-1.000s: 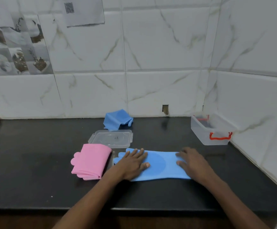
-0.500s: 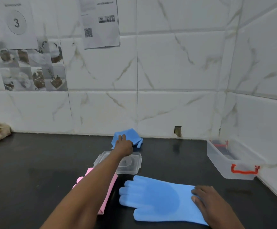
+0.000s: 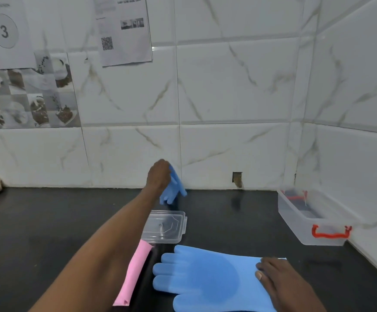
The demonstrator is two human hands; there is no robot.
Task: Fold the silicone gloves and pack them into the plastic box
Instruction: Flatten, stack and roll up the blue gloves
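Matt blue silicone glove (image 3: 207, 278) (smooth, darker oval patch on palm) on dark, slightly glossy countertop (image 3: 48, 221); clear glossy plastic lid (image 3: 165, 226) and box (image 3: 311, 219), glossy marbled wall tiles (image 3: 228, 86), matt paper sheets (image 3: 124, 30).

Looks like a home kitchen set up for recording: dark stone counter (image 3: 48, 221) running into a corner, glossy white marble-look wall tiles (image 3: 239, 86), a decorative tile panel with cups and coffee (image 3: 30, 95), plus taped-up printed sheets, one with a QR code (image 3: 124, 30).
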